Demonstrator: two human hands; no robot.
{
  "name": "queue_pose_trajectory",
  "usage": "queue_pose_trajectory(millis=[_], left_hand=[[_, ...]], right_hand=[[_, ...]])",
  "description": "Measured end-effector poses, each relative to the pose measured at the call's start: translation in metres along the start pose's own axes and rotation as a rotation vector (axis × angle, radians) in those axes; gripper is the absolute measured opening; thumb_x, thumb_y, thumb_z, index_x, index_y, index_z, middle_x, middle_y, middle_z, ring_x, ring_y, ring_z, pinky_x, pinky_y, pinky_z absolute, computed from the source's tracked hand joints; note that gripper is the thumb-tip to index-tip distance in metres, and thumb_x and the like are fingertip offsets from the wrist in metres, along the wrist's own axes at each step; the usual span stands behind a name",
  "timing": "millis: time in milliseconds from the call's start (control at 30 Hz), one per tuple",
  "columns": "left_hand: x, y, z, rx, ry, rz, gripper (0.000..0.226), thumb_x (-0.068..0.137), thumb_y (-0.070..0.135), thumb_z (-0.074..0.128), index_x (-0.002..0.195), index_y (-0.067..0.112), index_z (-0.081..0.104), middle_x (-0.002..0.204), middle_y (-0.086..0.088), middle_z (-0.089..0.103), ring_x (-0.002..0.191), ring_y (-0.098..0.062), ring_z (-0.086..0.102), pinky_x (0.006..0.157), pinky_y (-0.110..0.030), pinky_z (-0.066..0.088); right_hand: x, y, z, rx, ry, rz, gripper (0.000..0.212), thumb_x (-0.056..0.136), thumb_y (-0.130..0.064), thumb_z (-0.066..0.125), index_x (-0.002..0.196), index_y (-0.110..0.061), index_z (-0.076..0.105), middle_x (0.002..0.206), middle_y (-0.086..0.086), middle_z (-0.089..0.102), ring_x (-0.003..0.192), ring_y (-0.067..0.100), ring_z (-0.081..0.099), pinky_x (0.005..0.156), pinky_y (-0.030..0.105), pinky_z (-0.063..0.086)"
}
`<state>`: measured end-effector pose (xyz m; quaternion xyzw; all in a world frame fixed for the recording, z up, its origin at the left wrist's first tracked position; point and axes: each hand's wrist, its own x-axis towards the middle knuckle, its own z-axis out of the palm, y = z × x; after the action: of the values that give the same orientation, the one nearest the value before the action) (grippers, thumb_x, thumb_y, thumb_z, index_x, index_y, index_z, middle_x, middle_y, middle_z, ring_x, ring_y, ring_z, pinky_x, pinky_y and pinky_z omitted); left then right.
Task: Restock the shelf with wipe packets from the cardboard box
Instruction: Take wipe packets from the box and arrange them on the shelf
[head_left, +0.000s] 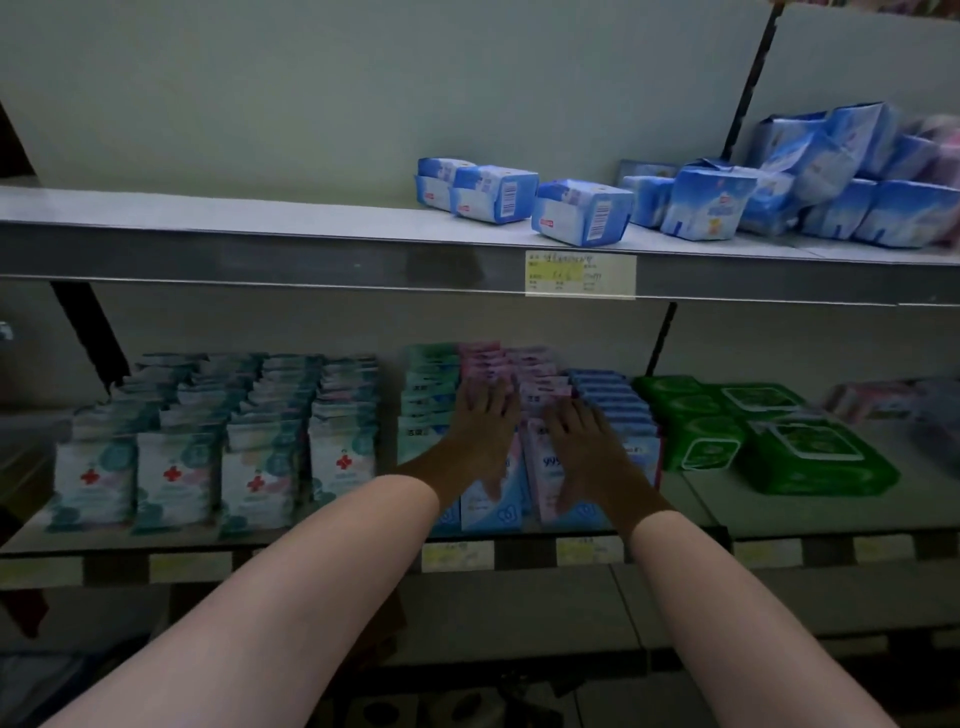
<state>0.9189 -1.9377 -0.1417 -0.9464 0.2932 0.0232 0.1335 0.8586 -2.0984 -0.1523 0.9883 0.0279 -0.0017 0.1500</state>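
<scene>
Both my hands reach into the lower shelf (701, 514). My left hand (485, 431) lies flat with straight fingers on top of a row of pink and blue wipe packets (524, 369). My right hand (584, 441) lies the same way on the neighbouring row of pink packets (545, 467), beside a row of blue packets (618, 400). Neither hand grips a packet. The cardboard box is not in view.
White packets with red crosses (208, 457) fill the shelf's left part, teal packets (428, 395) stand left of my hands, green wipe packs (769, 436) lie to the right. The upper shelf (260, 244) holds blue packs (582, 210) at right. Price labels line the shelf edges.
</scene>
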Motion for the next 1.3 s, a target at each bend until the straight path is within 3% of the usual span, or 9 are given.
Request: queue_pose_trajectory(millis=[167,367,567,733,833,900,1000,1100,1300], left_hand=[[-0.001,-0.003,0.0,0.019,0.034,-0.011,0.155,0.046,0.059,0.088,0.153,0.011,-0.015,0.16,-0.016,-0.017,0.146,-0.04,-0.015,0.113,-0.066,-0.006],[-0.001,0.005,-0.004,0.1,0.082,-0.089,0.15,0.052,0.059,0.086,0.152,0.007,-0.013,0.16,-0.018,-0.013,0.146,-0.041,-0.008,0.113,-0.067,0.003],[-0.004,0.006,-0.001,0.082,0.092,-0.074,0.149,0.052,0.056,0.087,0.152,0.008,-0.013,0.16,-0.018,-0.014,0.146,-0.042,-0.01,0.113,-0.066,-0.001],[-0.004,0.003,-0.007,0.038,0.031,-0.041,0.148,0.054,0.051,0.089,0.152,0.009,-0.015,0.158,-0.02,-0.018,0.145,-0.043,-0.014,0.114,-0.065,-0.001],[-0.003,0.004,-0.009,0.004,0.004,-0.016,0.145,0.056,0.05,0.088,0.153,0.012,-0.013,0.159,-0.02,-0.018,0.145,-0.042,-0.014,0.114,-0.065,-0.001],[0.001,0.001,-0.01,-0.067,0.004,0.003,0.139,0.058,0.055,0.085,0.154,0.015,-0.009,0.16,-0.017,-0.015,0.146,-0.041,-0.012,0.115,-0.064,-0.002],[0.004,-0.003,-0.014,-0.195,0.124,0.023,0.115,0.073,0.06,0.072,0.155,0.015,0.005,0.162,-0.012,0.002,0.147,-0.036,0.002,0.118,-0.056,0.003],[0.008,-0.004,-0.017,-0.257,0.189,0.053,0.091,0.086,0.057,0.058,0.155,0.017,0.014,0.162,-0.009,0.007,0.147,-0.034,0.007,0.118,-0.055,0.006],[0.012,-0.006,-0.017,-0.24,0.117,0.056,0.092,0.086,0.058,0.058,0.156,0.02,0.011,0.162,-0.009,0.001,0.148,-0.034,0.001,0.119,-0.055,0.003]], right_hand=[[0.008,-0.009,0.006,0.074,0.14,0.061,0.137,0.057,-0.05,0.088,0.154,-0.008,0.001,0.155,0.019,0.012,0.145,0.039,0.011,0.121,0.051,0.008],[0.017,-0.01,0.011,0.193,0.217,0.085,0.139,0.049,-0.049,0.092,0.154,-0.012,0.008,0.156,0.016,0.016,0.146,0.035,0.013,0.121,0.048,0.015],[0.019,-0.005,0.012,0.243,0.142,0.064,0.142,0.047,-0.047,0.093,0.154,-0.013,0.005,0.157,0.014,0.013,0.144,0.033,0.016,0.12,0.045,0.021],[0.018,0.02,0.001,0.354,0.037,-0.028,0.104,0.068,-0.031,0.084,0.152,-0.018,0.023,0.151,0.008,0.029,0.135,0.028,0.034,0.109,0.035,0.035],[0.017,0.028,-0.008,0.359,0.131,0.025,0.081,0.081,-0.025,0.073,0.149,-0.017,0.03,0.15,0.011,0.032,0.133,0.031,0.038,0.107,0.039,0.038],[0.017,0.031,-0.009,0.373,0.204,0.108,0.079,0.082,-0.028,0.072,0.148,-0.014,0.03,0.149,0.015,0.031,0.132,0.035,0.038,0.105,0.041,0.04],[0.017,0.03,-0.006,0.351,0.154,0.102,0.091,0.077,-0.042,0.076,0.15,-0.018,0.027,0.153,0.014,0.028,0.135,0.037,0.033,0.111,0.047,0.033],[0.02,0.025,-0.001,0.293,0.123,0.06,0.085,0.079,-0.046,0.073,0.149,-0.021,0.031,0.152,0.01,0.031,0.137,0.033,0.03,0.113,0.047,0.027],[0.029,0.023,-0.009,0.23,0.09,0.05,0.082,0.076,-0.048,0.075,0.145,-0.024,0.037,0.149,0.006,0.034,0.139,0.03,0.03,0.112,0.048,0.024]])
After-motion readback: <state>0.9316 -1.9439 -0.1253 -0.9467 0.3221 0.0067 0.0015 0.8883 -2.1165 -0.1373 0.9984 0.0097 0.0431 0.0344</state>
